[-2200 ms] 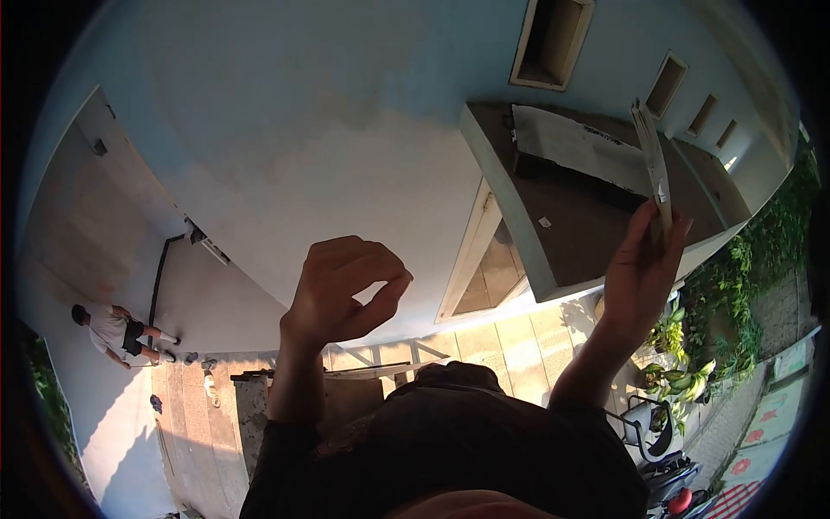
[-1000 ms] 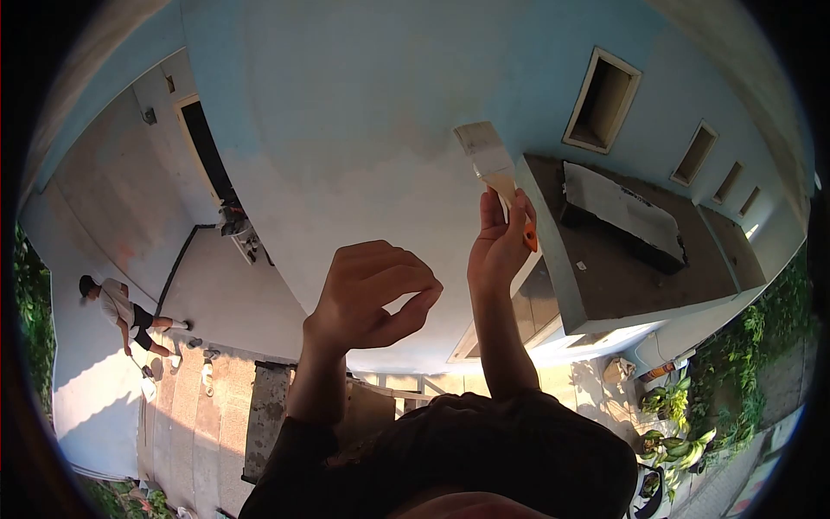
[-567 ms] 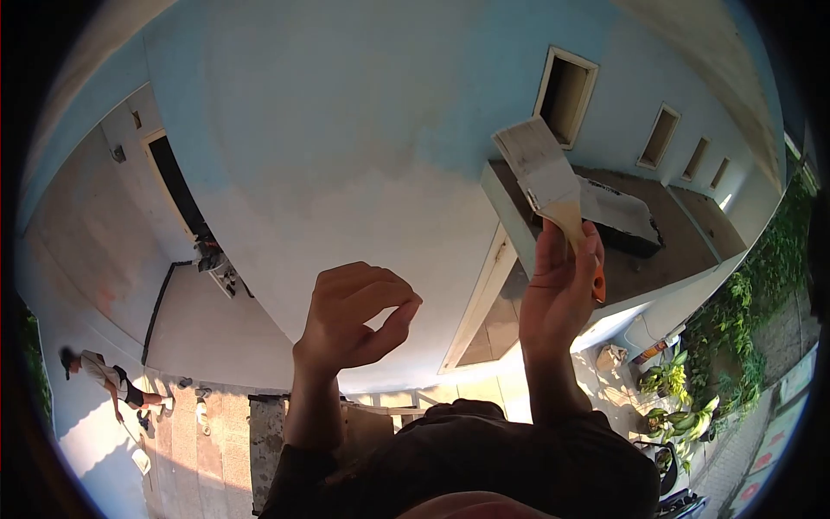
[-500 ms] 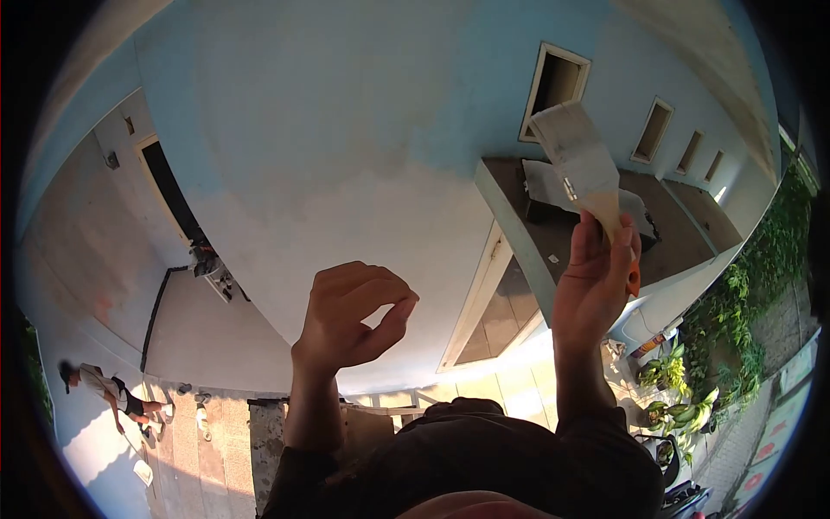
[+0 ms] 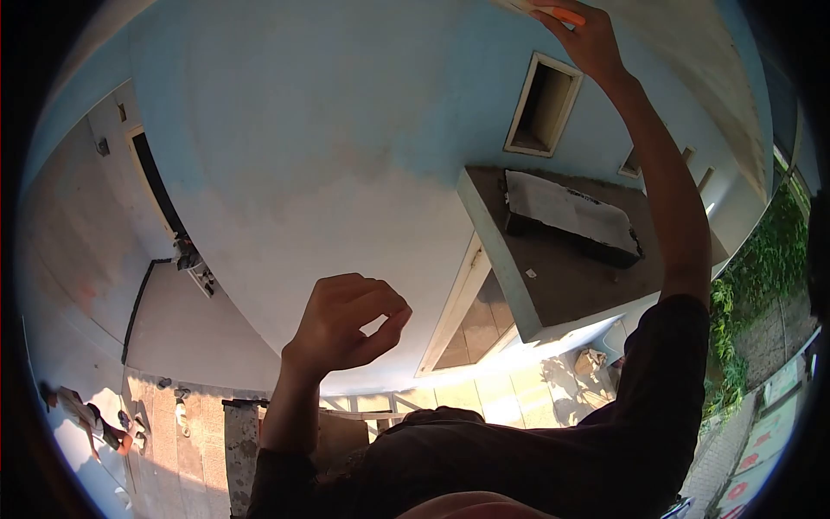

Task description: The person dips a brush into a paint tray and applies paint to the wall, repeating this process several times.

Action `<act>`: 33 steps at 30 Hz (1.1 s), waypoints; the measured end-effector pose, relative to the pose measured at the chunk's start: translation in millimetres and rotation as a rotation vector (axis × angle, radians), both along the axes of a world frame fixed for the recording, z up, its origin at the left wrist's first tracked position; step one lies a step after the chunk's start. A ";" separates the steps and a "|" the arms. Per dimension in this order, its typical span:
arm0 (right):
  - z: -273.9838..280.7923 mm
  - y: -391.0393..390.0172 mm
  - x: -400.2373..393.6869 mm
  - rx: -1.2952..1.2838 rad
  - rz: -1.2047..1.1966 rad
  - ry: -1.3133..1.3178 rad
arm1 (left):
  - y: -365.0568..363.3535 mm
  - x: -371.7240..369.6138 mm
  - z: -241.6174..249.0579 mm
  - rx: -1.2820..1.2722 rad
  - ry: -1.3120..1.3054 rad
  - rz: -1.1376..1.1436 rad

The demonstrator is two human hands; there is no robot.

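Note:
My right hand is raised high at the top edge, up against the blue part of the wall, with its fingers closed around a paintbrush. Only the orange end of the paintbrush handle and a bit of its pale part show; the bristles lie out of view. In front of the pale wall, my left hand is held up with the fingers curled and the thumb meeting the index finger in a ring. Nothing shows in that hand.
A ledge juts out at right with a dark, pale-topped block on it. Above is a framed wall opening. Lower left, a person is on the paved ground. Green plants grow at far right.
My right hand has swung up with the paintbrush, from in front of the ledge to the top of the wall. The left hand has barely moved. The view has shifted slightly.

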State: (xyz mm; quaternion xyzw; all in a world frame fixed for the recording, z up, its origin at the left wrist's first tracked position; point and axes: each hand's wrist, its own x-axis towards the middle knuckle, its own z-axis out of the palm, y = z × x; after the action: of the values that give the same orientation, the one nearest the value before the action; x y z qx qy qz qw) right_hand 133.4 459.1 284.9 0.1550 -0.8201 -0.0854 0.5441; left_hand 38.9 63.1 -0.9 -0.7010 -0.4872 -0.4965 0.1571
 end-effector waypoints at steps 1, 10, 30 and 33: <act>2.7 1.1 -13.7 0.189 0.083 0.054 | 4.5 2.3 -1.7 0.004 -0.001 -0.014; -146.9 1.6 -36.7 0.168 -0.102 -0.448 | 23.4 6.1 -13.8 -0.093 0.059 -0.008; -150.7 -3.5 -59.8 0.249 -0.044 -0.476 | 28.9 6.2 -17.6 -0.138 0.072 0.011; -168.9 -15.8 -56.8 0.002 -0.049 -0.806 | 29.7 7.8 -17.4 -0.122 0.075 0.007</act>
State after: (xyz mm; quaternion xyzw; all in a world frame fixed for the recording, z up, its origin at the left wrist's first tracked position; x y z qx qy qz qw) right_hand 76.6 443.3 116.0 0.1570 -0.9711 -0.0312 0.1768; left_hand 46.7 92.7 -18.3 -0.7256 -0.5131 -0.4386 0.1338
